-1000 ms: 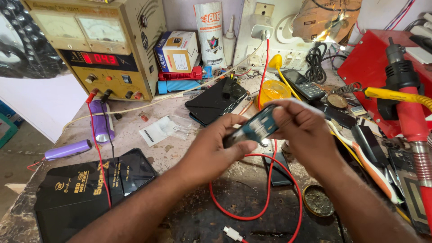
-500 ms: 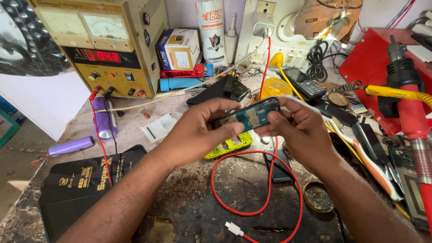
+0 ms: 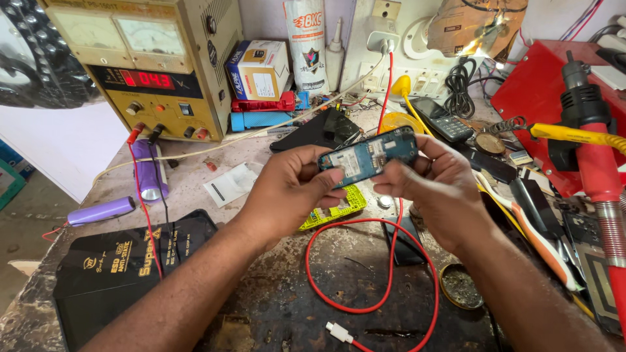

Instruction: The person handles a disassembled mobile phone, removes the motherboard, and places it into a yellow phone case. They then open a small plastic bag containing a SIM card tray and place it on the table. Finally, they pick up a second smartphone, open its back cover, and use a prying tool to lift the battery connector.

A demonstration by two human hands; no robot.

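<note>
Both my hands hold a small opened phone body [image 3: 369, 154] with a blue circuit board showing, raised above the workbench. My left hand [image 3: 290, 189] grips its left end with the thumb on the board. My right hand [image 3: 437, 186] grips the right end with fingers curled behind it. Under the hands lies a yellow-green keypad frame [image 3: 336, 210] on the bench. A red wire [image 3: 375, 261] loops on the dark worn surface below.
A beige power supply with a red display [image 3: 156, 72] stands at the back left. Two purple cylindrical cells [image 3: 101, 210] and a black mat [image 3: 117, 261] lie left. A red hot-air gun [image 3: 596, 156], hand tools [image 3: 528, 228] and a round tin [image 3: 460, 285] crowd the right.
The phone body has turned from edge-on to showing its flat board side. My hands shifted slightly up and apart along its ends.
</note>
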